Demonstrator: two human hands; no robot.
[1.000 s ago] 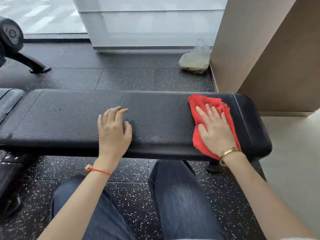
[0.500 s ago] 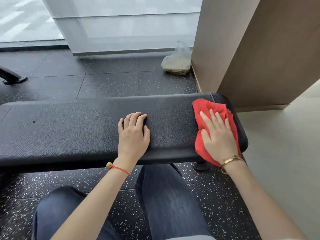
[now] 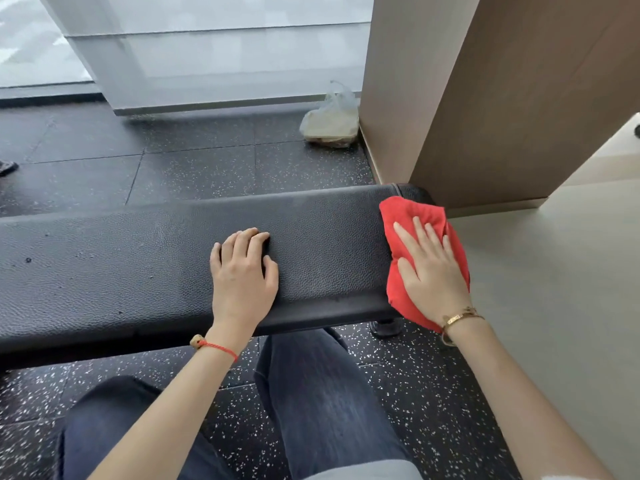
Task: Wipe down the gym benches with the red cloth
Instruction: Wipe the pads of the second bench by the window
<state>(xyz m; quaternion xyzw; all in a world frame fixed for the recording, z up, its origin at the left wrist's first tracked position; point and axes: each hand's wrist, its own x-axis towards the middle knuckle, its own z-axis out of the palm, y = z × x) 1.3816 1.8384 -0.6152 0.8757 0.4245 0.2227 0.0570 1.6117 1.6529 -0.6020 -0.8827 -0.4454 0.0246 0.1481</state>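
While flat on the bench (image 3: 138, 271), red cloth (image 3: 412, 220) under splayed right fingers (image 3: 420, 233); left hand (image 3: 242, 271) empty.

1. No readable text, label, brand, number or sign is showing anywhere in the view.
2. The gold bracelet (image 3: 460, 317) at about 4 o'clock is carrying small engraved marks, but they are showing too small and blurred to read.
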